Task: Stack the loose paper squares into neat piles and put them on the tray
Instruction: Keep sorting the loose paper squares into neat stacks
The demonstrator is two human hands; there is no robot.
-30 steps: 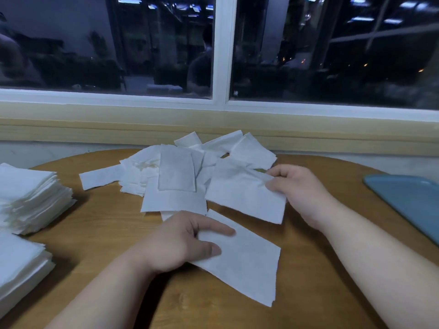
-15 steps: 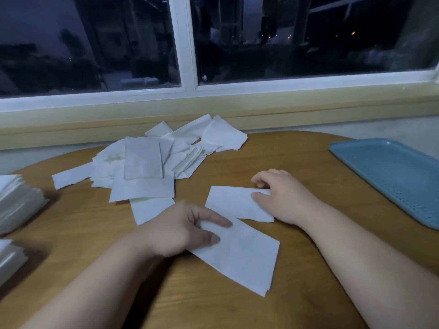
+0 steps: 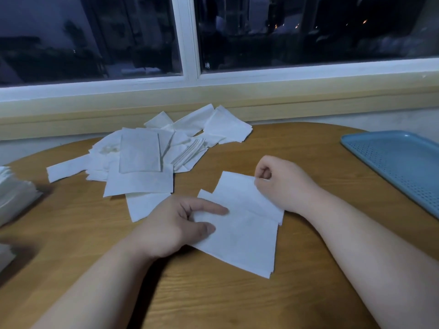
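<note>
Head view only. Right hand [image 3: 282,184] has its fingers curled in, pinching the far right corner of the upper square [image 3: 240,193] between thumb and fingertips; that corner looks lifted slightly, the rest lies flat. Left hand [image 3: 175,224] lies on the lower square [image 3: 247,245], index finger straight and thumb flat on the sheet, pressing it to the table [image 3: 237,305]; other fingers tucked, can't tell if they catch the edge.

Key relation: the upper square overlaps the lower square but sits off toward the far right, edges roughly parallel, not flush. Both sheets run skewed, from far left to near right. The two hands are at opposite ends, left near-left, right far-right. Judgement: the step is squaring up two sheets, and the right hand would have to draw its sheet back toward the left hand to match corners.

Loose heap [image 3: 142,157] is beyond the left hand, far left, near the window [image 3: 190,43] wall, unsorted, and nearer the left hand. Tray [image 3: 403,162] is blue, at the right edge, well apart from the sheets, nearer the right hand; the part in view carries no paper. Finished piles [image 3: 14,195] sit at the left edge, on the table. Task is early to middling by my guess.
</note>
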